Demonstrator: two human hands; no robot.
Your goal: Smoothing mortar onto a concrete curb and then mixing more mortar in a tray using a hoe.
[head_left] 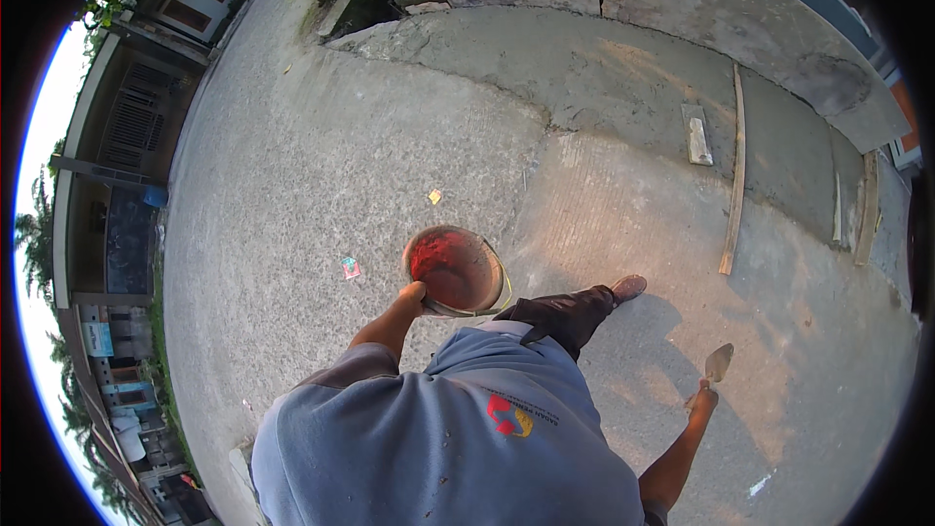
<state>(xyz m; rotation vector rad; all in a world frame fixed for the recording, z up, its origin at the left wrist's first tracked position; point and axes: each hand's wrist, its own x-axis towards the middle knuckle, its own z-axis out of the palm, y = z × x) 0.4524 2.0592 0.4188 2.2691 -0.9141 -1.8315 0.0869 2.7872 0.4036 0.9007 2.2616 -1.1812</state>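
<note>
A: Largest element first. What fills the frame?

B: A concrete road surface [321, 166] covers most of it, from upper left to lower right. A raised concrete slab [623, 68] with a cracked edge runs across the upper centre and right.

A: What lies on the slab?

B: A long wooden batten [735, 170] runs top to bottom at centre right, a short block [697, 134] lies just to its left, and further boards [865, 209] lie near the right rim.

A: Where are the carried items?

B: A round bucket [456, 271] with red colour on its inner wall sits at frame centre. The left hand [415, 294] closes on its lower-left rim, fingers curled over the edge. The right hand [703, 396], lower right, wraps the handle of a trowel [719, 362], blade pointing up-frame.

A: Which step is in hand?

B: Judged from the pose, transport: one foot [628, 285] is set forward toward the slab, and both items are off the ground.

A: What does the next move call for?

B: Probably a level bucket and a firm rim grip until it is set down near the slab.
</note>
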